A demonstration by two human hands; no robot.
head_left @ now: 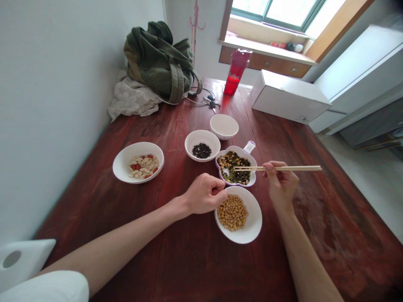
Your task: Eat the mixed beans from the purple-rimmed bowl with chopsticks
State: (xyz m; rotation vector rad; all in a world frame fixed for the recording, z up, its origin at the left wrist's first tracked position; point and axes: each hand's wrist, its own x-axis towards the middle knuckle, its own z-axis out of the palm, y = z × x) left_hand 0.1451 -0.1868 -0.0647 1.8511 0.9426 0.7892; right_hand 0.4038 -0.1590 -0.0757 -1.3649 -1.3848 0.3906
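Wooden chopsticks are held in my right hand, their tips among mixed beans in a purple-rimmed, scalloped dish with a short handle. Below it stands a white bowl of yellow soybeans. My left hand is closed, its curled fingers at that bowl's upper left rim and close to the scalloped dish. What those fingers grip, if anything, is hidden. Behind are a white bowl with black beans and another white bowl. Farther left, a white bowl contains pale flat pieces and reddish-brown nuts.
On the reddish wooden table, a green bag lies on patterned cloth at the far left. Keys, a red bottle and a white box stand farther back. A wall borders the left side.
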